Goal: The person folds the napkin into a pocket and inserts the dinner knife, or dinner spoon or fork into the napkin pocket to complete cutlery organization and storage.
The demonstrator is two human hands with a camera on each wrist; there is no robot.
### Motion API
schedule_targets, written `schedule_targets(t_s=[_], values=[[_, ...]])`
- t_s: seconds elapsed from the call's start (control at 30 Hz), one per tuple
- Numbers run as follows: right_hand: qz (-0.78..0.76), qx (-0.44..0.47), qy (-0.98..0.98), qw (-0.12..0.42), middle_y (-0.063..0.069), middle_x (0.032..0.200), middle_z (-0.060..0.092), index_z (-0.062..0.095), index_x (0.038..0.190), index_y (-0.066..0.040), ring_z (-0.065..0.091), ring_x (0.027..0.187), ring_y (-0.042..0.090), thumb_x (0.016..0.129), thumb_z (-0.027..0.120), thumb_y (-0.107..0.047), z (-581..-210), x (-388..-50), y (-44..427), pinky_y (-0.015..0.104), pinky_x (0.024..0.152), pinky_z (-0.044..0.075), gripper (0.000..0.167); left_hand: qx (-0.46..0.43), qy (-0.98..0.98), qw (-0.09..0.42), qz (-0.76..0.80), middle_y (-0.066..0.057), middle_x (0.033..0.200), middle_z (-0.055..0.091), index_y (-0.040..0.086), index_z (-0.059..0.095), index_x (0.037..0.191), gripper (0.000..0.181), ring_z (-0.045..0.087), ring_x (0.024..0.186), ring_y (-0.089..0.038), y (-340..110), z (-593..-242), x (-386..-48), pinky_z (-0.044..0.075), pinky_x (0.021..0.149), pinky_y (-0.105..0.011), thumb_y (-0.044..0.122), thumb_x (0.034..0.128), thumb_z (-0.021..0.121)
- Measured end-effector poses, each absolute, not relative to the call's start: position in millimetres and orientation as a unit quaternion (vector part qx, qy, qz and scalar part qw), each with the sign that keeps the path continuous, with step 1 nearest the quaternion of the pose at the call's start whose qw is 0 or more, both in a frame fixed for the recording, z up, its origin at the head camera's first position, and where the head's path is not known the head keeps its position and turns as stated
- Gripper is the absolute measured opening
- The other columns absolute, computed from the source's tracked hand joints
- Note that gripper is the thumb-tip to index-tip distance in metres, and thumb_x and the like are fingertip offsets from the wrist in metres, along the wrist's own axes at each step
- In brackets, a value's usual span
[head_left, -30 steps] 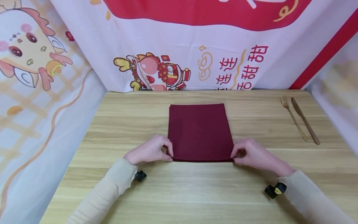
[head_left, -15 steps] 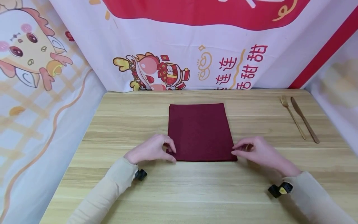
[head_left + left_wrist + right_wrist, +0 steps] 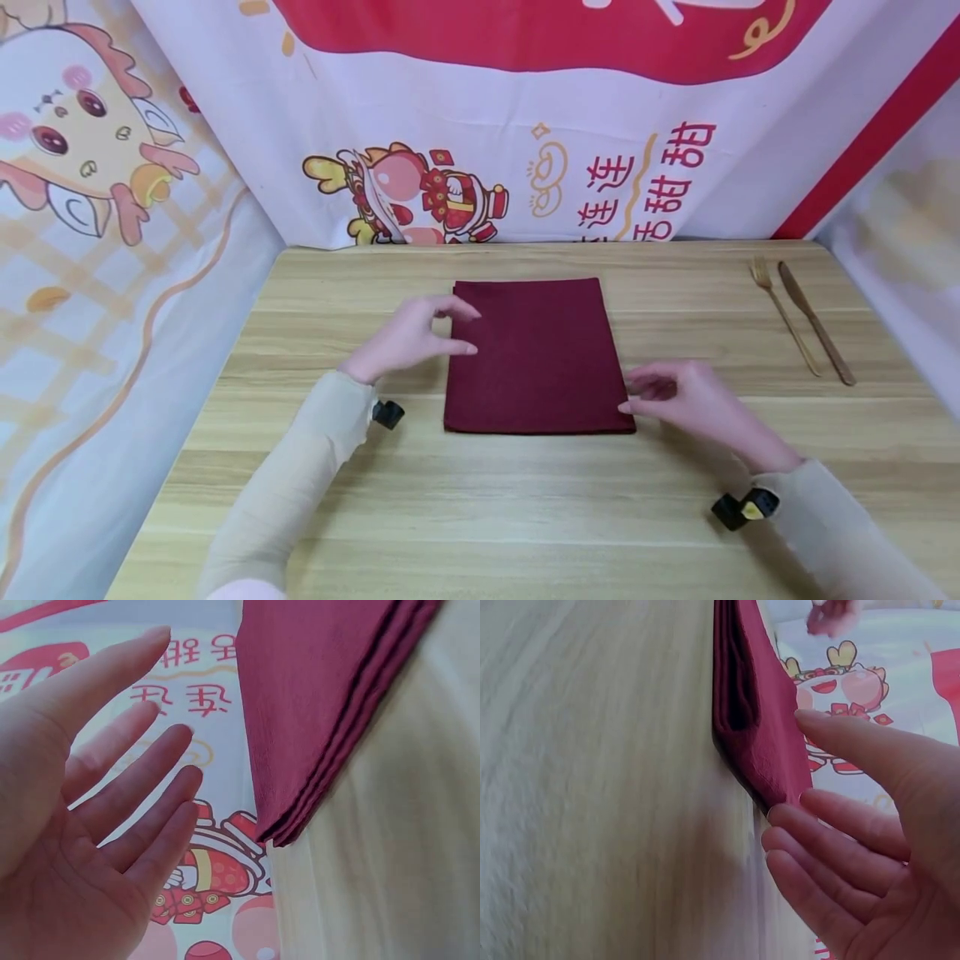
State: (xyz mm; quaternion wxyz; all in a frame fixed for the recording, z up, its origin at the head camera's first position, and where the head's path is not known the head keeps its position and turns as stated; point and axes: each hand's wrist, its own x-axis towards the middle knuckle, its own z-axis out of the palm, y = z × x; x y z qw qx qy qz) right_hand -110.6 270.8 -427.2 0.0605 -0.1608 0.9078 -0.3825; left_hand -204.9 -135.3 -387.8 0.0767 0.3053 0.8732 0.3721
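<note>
A dark red folded cloth napkin (image 3: 536,358) lies flat at the middle of the table, its stacked layers showing along the edge in the left wrist view. Over its left side hovers my left hand (image 3: 420,333), thumb and fingers spread apart and holding nothing; the left wrist view shows the fingers (image 3: 142,802) clear of the cloth. My right hand (image 3: 686,400) is at the napkin's near right corner with relaxed fingers. In the right wrist view its fingertips (image 3: 780,817) come close to the napkin's edge; whether they touch it I cannot tell.
A gold fork (image 3: 783,317) and a gold knife (image 3: 816,323) lie side by side at the table's right. Behind the wooden table (image 3: 480,517) hangs a printed cloth backdrop (image 3: 465,108), with another printed sheet (image 3: 135,333) on the left.
Both hands have let go of the napkin's near corners. My left hand has lifted and moved toward the far side; the right has shifted slightly right. The napkin's near edge lies flatter.
</note>
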Motion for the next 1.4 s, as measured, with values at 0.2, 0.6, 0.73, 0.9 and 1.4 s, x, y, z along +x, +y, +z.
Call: schedule_targets(t_s=[0.2, 0.6, 0.73, 0.9, 1.4], values=[[-0.373, -0.153, 0.914, 0.049, 0.001, 0.097, 0.075, 0.076, 0.113, -0.005, 0.069, 0.084, 0.017, 0.080, 0.090, -0.032, -431, -109, 268, 0.028, 0.072, 0.057, 0.045, 0.280, 0.880, 0.049, 0.380, 0.002, 0.123, 0.068, 0.013, 0.069, 0.128, 0.048, 0.058, 0.117, -0.015, -130, -387, -231, 0.041, 0.106, -0.038, 0.030, 0.0868, 0.085], [-0.360, -0.106, 0.921, 0.105, -0.004, 0.078, 0.067, 0.077, 0.100, -0.009, 0.060, 0.073, 0.016, 0.080, 0.089, -0.028, -430, -105, 265, 0.028, 0.063, 0.050, 0.029, 0.212, 0.883, 0.017, 0.419, -0.012, 0.124, 0.067, 0.009, 0.068, 0.128, 0.035, 0.059, 0.118, -0.032, -135, -398, -281, 0.045, 0.103, -0.046, 0.018, 0.0950, 0.075], [-0.347, -0.102, 0.926, 0.105, -0.005, 0.075, 0.067, 0.077, 0.091, -0.010, 0.059, 0.070, 0.015, 0.081, 0.088, -0.026, -430, -105, 262, 0.028, 0.061, 0.049, 0.022, 0.197, 0.894, 0.036, 0.400, -0.016, 0.127, 0.065, 0.005, 0.066, 0.133, 0.039, 0.060, 0.116, -0.032, -137, -410, -293, 0.047, 0.101, -0.044, 0.015, 0.0961, 0.073], [-0.335, -0.106, 0.931, 0.102, -0.007, 0.076, 0.068, 0.077, 0.084, -0.015, 0.059, 0.070, 0.014, 0.081, 0.088, -0.026, -431, -105, 259, 0.028, 0.062, 0.049, 0.016, 0.170, 0.911, 0.078, 0.367, -0.014, 0.129, 0.065, 0.002, 0.064, 0.135, 0.040, 0.061, 0.113, -0.028, -135, -424, -299, 0.048, 0.099, -0.042, 0.012, 0.0964, 0.072], [-0.330, -0.101, 0.928, 0.139, -0.005, 0.075, 0.066, 0.075, 0.081, -0.015, 0.055, 0.070, 0.016, 0.084, 0.086, -0.026, -427, -108, 257, 0.030, 0.062, 0.047, 0.016, 0.169, 0.935, 0.091, 0.299, -0.015, 0.117, 0.069, -0.001, 0.071, 0.123, 0.030, 0.060, 0.106, -0.027, -123, -429, -302, 0.048, 0.095, -0.039, 0.004, 0.0934, 0.071]])
